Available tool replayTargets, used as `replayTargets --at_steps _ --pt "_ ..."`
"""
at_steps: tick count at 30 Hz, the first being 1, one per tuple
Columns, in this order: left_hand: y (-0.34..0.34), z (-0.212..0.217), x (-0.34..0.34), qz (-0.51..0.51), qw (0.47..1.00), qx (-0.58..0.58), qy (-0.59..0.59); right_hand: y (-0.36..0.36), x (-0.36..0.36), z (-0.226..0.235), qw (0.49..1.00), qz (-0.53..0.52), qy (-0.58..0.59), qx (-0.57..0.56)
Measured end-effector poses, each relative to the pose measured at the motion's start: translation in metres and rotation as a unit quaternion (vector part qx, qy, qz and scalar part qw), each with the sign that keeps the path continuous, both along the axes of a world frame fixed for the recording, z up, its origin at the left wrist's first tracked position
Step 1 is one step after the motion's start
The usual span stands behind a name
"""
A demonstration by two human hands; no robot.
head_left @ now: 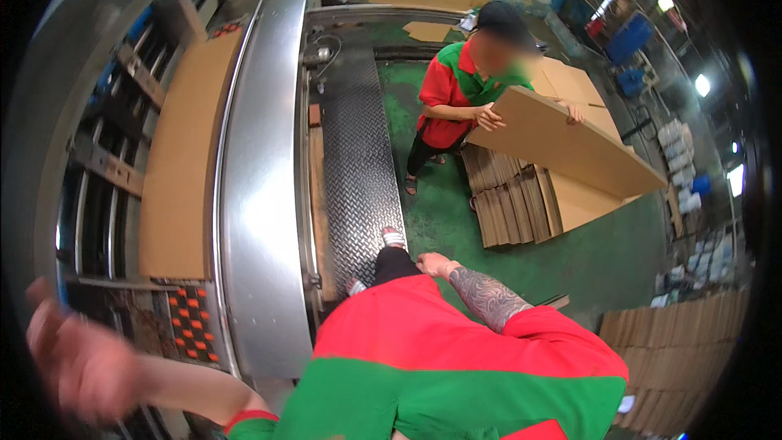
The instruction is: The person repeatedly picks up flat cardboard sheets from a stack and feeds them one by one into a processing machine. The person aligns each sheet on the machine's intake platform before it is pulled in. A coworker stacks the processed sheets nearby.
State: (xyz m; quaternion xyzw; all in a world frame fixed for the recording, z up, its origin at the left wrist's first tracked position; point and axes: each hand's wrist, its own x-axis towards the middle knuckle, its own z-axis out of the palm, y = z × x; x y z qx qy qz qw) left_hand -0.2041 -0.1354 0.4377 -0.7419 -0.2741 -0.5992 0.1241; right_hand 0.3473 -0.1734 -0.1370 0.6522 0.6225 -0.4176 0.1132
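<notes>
At lower left, the left hand [85, 350] is blurred.

Blue container [630, 39] at upper right, white bundles [677, 145] farther down, green floor [456, 232], a lit lamp [702, 85].

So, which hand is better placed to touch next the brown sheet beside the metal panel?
Probably the left hand: it stretches out on the same side of the metal panel as the brown sheet. The right hand is near the leg, on the other side.
</notes>
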Motion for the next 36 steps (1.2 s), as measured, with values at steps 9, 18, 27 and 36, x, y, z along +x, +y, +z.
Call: replayTargets --at_steps 9,18,27,36 --pt "-0.056 -0.545 0.131 -0.085 0.655 -0.742 0.115 -0.063 0.018 -0.003 0.991 -0.135 0.014 0.001" --pt "-0.044 -0.625 0.110 -0.100 0.481 -0.871 -0.021 -0.116 0.038 0.004 0.984 -0.142 -0.044 -0.094" --pt "-0.090 -0.631 0.100 0.087 0.394 -0.915 -0.002 -0.075 0.020 0.011 0.989 -0.146 -0.016 -0.027" --pt "-0.107 -0.616 0.146 0.014 0.470 -0.883 -0.008 -0.045 0.025 0.001 0.996 -0.071 0.014 -0.050"
